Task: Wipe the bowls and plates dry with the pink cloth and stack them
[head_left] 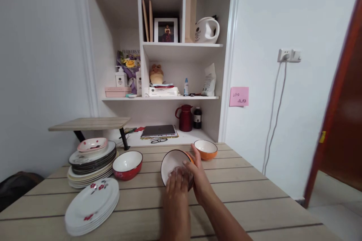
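Observation:
A bowl (169, 164) with a white inside, dark rim and orange outside is tilted toward me above the table. My right hand (200, 180) grips it by the right side, thumb over the rim and fingers around the outside. Inside the bowl is my left hand (178, 182), its fingers close together against the inner wall. Something pale and crumpled shows at those fingertips; I cannot make out what it is. Behind my right hand stands another orange bowl (207, 154). A red bowl (128, 171) sits to the left.
Flower-patterned white plates (97, 199) are stacked at the front left. Behind them is a taller plate stack (77, 177) topped by a pink-and-white dish (92, 145). A small raised stand (93, 123), glasses (159, 141), a laptop (158, 131) and a red jug (185, 118) are farther back.

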`<state>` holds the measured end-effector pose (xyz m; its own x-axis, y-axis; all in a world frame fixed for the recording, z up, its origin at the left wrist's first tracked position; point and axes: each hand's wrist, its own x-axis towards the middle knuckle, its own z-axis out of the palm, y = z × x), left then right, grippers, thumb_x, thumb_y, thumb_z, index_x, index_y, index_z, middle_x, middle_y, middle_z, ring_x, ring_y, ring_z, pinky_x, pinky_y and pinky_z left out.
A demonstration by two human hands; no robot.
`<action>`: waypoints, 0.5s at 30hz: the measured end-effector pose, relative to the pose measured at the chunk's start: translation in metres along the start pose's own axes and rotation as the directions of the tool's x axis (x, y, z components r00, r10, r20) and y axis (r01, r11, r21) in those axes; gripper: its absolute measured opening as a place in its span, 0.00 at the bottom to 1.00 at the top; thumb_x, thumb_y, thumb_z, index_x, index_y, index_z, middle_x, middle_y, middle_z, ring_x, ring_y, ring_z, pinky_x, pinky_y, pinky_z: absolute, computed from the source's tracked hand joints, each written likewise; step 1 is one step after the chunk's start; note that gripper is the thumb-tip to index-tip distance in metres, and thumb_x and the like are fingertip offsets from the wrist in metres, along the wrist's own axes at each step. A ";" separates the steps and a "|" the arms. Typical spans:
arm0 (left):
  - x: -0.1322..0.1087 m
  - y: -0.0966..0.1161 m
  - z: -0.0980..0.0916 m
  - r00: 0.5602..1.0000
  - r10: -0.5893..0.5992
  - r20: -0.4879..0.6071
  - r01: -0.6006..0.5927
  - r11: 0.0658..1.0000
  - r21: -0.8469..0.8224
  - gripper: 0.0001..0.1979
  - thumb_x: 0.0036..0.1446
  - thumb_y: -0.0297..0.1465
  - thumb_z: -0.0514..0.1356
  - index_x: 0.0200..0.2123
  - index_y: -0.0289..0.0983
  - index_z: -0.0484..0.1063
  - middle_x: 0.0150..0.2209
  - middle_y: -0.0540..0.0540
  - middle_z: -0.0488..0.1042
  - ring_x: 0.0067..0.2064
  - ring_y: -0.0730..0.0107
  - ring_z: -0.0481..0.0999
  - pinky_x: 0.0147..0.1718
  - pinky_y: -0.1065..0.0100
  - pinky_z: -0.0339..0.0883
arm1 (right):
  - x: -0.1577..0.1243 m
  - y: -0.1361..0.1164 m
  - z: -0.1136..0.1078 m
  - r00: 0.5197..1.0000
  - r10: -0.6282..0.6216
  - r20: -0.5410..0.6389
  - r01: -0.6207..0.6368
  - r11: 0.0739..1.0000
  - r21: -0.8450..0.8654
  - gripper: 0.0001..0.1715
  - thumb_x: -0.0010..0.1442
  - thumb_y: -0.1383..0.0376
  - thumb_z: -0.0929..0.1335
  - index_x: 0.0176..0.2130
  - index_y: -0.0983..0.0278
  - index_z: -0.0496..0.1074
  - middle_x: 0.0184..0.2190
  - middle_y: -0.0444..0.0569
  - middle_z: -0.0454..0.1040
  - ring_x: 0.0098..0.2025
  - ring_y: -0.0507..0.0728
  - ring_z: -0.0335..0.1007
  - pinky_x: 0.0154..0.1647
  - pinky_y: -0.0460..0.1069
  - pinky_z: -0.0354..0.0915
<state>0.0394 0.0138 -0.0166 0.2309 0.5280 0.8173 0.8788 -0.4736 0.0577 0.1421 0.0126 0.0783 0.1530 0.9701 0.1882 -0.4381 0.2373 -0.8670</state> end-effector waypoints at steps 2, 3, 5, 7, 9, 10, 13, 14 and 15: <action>-0.001 0.006 0.010 0.997 -0.077 0.019 0.078 0.994 -0.075 0.35 0.57 0.17 0.46 0.67 0.44 0.57 0.63 0.40 0.68 0.61 0.48 0.70 0.54 0.47 0.70 | 0.001 0.004 -0.001 0.999 0.025 -0.035 -0.027 0.999 -0.036 0.49 0.49 0.61 0.71 0.67 0.53 0.55 0.56 0.51 0.71 0.51 0.63 0.72 0.52 0.56 0.66; -0.002 0.007 0.013 0.994 -0.106 0.027 0.108 0.989 -0.097 0.34 0.58 0.18 0.46 0.67 0.43 0.57 0.63 0.39 0.67 0.62 0.47 0.69 0.55 0.45 0.69 | 0.002 0.005 -0.001 0.998 0.052 -0.026 -0.053 0.998 -0.040 0.49 0.49 0.62 0.70 0.67 0.54 0.53 0.51 0.51 0.74 0.46 0.63 0.75 0.48 0.56 0.68; -0.002 0.009 0.016 0.989 -0.142 0.040 0.145 0.983 -0.109 0.33 0.60 0.20 0.47 0.68 0.41 0.56 0.64 0.37 0.65 0.63 0.45 0.66 0.56 0.43 0.67 | 0.003 0.007 -0.001 0.995 0.096 0.008 -0.096 0.995 -0.040 0.47 0.47 0.66 0.68 0.65 0.58 0.56 0.42 0.49 0.78 0.37 0.61 0.76 0.41 0.54 0.69; -0.001 0.007 0.014 0.991 -0.118 0.067 0.124 0.988 -0.092 0.32 0.61 0.20 0.47 0.68 0.41 0.56 0.65 0.37 0.63 0.65 0.46 0.64 0.58 0.44 0.65 | 0.004 0.006 -0.001 0.994 0.098 0.043 -0.096 0.994 -0.049 0.41 0.44 0.68 0.67 0.59 0.61 0.64 0.37 0.47 0.79 0.36 0.60 0.75 0.39 0.52 0.68; 0.002 -0.002 0.006 0.993 -0.003 0.122 0.012 0.997 -0.077 0.32 0.61 0.18 0.47 0.67 0.42 0.57 0.65 0.40 0.63 0.66 0.49 0.62 0.59 0.47 0.64 | 0.007 0.003 -0.004 0.995 0.074 0.073 -0.068 0.995 -0.074 0.34 0.41 0.69 0.66 0.50 0.61 0.71 0.35 0.46 0.79 0.37 0.59 0.73 0.39 0.50 0.66; 0.004 -0.010 0.001 0.984 0.090 0.156 -0.077 0.993 -0.087 0.32 0.61 0.17 0.47 0.67 0.43 0.57 0.65 0.40 0.64 0.66 0.52 0.62 0.59 0.49 0.64 | 0.008 0.000 -0.007 0.993 0.073 0.092 -0.064 0.994 -0.093 0.31 0.40 0.69 0.65 0.47 0.61 0.73 0.34 0.45 0.78 0.37 0.58 0.73 0.39 0.49 0.65; 0.020 -0.044 -0.023 0.864 0.448 0.228 -0.407 0.890 -0.205 0.28 0.63 0.22 0.52 0.65 0.45 0.60 0.63 0.42 0.68 0.66 0.55 0.63 0.62 0.52 0.59 | 0.011 -0.011 -0.015 0.979 0.095 0.180 -0.065 0.984 -0.164 0.28 0.40 0.69 0.64 0.43 0.61 0.75 0.34 0.44 0.78 0.38 0.58 0.71 0.38 0.48 0.63; 0.028 -0.057 -0.033 0.808 0.542 0.228 -0.494 0.836 -0.238 0.28 0.64 0.22 0.53 0.65 0.47 0.60 0.62 0.43 0.69 0.66 0.58 0.63 0.64 0.52 0.56 | 0.011 -0.014 -0.017 0.969 0.100 0.227 -0.058 0.981 -0.184 0.27 0.40 0.70 0.64 0.42 0.61 0.75 0.35 0.44 0.79 0.40 0.58 0.70 0.40 0.48 0.63; 0.037 -0.069 -0.042 0.766 0.603 0.223 -0.554 0.795 -0.247 0.29 0.63 0.22 0.54 0.64 0.49 0.60 0.62 0.45 0.69 0.67 0.61 0.62 0.65 0.52 0.53 | 0.011 -0.016 -0.018 0.956 0.109 0.271 -0.054 0.978 -0.202 0.27 0.39 0.70 0.64 0.42 0.61 0.76 0.36 0.44 0.79 0.41 0.58 0.70 0.40 0.48 0.63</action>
<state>-0.0304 0.0362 0.0339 0.8001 0.2758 0.5326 0.4675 -0.8431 -0.2658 0.1673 0.0188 0.0862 -0.1417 0.9673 0.2106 -0.2577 0.1693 -0.9513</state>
